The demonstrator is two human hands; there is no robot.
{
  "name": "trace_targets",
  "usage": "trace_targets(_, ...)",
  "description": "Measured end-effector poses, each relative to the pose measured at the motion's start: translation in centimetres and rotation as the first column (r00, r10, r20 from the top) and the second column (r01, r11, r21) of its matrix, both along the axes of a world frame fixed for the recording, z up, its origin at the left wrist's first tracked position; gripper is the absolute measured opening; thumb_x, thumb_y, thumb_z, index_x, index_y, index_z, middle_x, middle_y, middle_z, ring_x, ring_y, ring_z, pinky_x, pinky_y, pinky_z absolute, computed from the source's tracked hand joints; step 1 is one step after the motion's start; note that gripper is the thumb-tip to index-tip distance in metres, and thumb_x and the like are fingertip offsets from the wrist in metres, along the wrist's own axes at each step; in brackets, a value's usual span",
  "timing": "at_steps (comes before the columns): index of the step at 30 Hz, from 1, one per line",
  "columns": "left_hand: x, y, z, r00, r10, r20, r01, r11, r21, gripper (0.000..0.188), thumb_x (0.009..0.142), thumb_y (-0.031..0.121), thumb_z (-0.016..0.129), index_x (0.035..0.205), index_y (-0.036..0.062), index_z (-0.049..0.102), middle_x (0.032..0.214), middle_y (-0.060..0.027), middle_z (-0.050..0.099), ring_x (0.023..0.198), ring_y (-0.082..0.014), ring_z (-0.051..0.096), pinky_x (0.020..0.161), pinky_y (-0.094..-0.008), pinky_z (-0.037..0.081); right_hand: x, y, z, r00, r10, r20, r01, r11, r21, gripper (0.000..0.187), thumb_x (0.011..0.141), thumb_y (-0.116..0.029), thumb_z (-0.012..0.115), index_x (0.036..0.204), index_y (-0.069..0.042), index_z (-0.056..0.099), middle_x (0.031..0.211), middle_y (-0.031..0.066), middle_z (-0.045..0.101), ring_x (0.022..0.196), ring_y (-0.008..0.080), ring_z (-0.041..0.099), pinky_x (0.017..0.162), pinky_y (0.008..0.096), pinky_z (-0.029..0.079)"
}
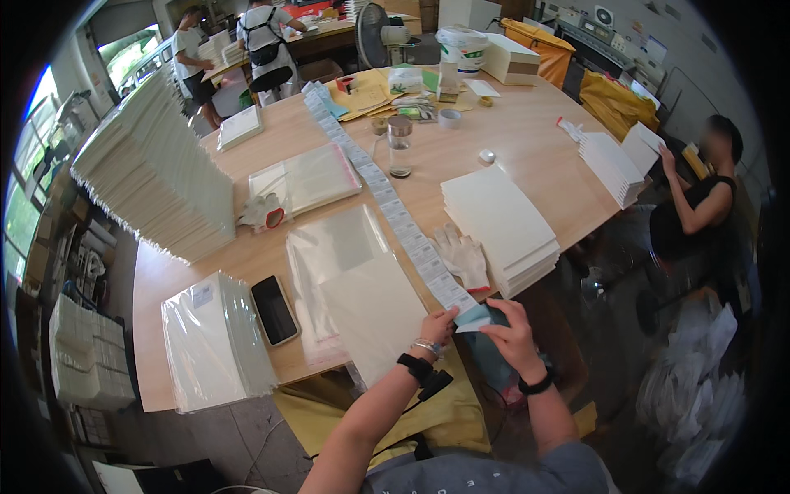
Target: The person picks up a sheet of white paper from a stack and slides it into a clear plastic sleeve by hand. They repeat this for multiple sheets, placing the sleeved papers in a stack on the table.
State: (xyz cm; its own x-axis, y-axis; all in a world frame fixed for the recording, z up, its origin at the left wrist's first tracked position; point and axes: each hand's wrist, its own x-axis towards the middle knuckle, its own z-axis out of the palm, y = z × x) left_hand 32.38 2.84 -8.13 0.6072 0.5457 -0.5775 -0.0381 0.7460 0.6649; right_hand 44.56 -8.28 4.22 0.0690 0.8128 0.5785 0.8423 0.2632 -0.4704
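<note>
A long strip of white printed labels [395, 216] on pale blue backing runs diagonally across the wooden table to its near edge. My left hand [439, 326] is closed on the near end of the strip, thumb and fingertips pinching its left side. My right hand [513, 333] is closed too, pinching the end corner, where a blue-and-white flap folds up between the hands. Whether a label has come off the backing, I cannot tell. Left of my hands, a sheet of white board [374, 309] lies on clear plastic bags [329, 239]. A white glove [461, 257] lies just beyond them.
White board stacks stand at right [502, 226] and tall at far left [156, 165]. A plastic-wrapped stack [216, 342] and a phone [274, 309] lie near left. A glass jar [400, 146] stands mid-table. A seated person [699, 193] handles boards at right; two people stand behind.
</note>
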Motion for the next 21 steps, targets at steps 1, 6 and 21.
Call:
trace_targets(1, 0.5, -0.1, -0.2, 0.999, -0.018, -0.028, 0.019, 0.999, 0.042, 0.028, 0.081, 0.033, 0.059, 0.068, 0.0104, 0.049, 0.056, 0.0043, 0.044, 0.04, -0.0058, 0.038, 0.034, -0.0206, 0.024, -0.5, 0.0, 1.0, 0.999, -0.002, -0.047, 0.005, 0.998, 0.07, 0.012, 0.069, 0.001, 0.062, 0.081, -0.003, 0.063, 0.088, 0.0097, 0.059, 0.088, 0.0237, 0.054, 0.076, 0.0327, 0.043)
trace_targets(6, -2.5, -2.8, 0.5, 0.992, -0.105, -0.065, 0.123, 0.894, 0.43, 0.039, 0.086, 0.026, 0.051, 0.115, 0.0043, 0.038, 0.081, -0.0057, 0.059, 0.06, -0.0117, 0.057, 0.048, -0.023, 0.041, -1.1, 8.2, -2.0, 0.863, 0.031, -0.505, -0.069, 0.996, -0.057, 0.012, 0.077, 0.001, 0.056, 0.088, 0.001, 0.06, 0.08, 0.0116, 0.059, 0.072, 0.0196, 0.058, 0.065, 0.0265, 0.045)
trace_targets(21, -19.9, -6.2, -2.3, 0.838, 0.542, -0.064, -0.532, 0.838, 0.123, 0.02, 0.08, 0.008, 0.058, 0.097, 0.0066, 0.047, 0.08, 0.0022, 0.05, 0.068, -0.0054, 0.046, 0.055, -0.018, 0.038, -6.4, 23.4, -11.9, 0.96, 0.064, -0.271, -0.154, 0.933, -0.326, 0.019, 0.074, -0.012, 0.059, 0.091, -0.003, 0.06, 0.072, 0.0112, 0.062, 0.069, 0.0242, 0.061, 0.063, 0.0328, 0.047)
